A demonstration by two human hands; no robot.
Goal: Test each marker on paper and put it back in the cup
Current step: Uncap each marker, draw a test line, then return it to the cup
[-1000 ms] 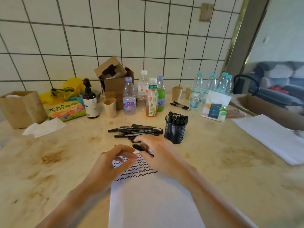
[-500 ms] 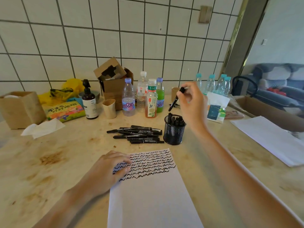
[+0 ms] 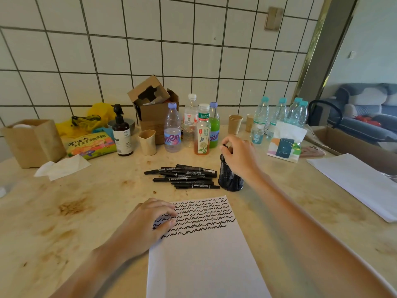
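Half a second ago the right hand held a marker high above the mesh cup; now it has dropped to the rim at centre frame, fingers pinched on the marker's top, sliding it in. One more looks tested. The left hand lies flat and open, pinning the paper on the table

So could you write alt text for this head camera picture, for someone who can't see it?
A person's right hand lowers a black marker into a black mesh cup, while the left hand steadies a white sheet of paper covered with black squiggles. More black markers lie piled on the stained beige table.
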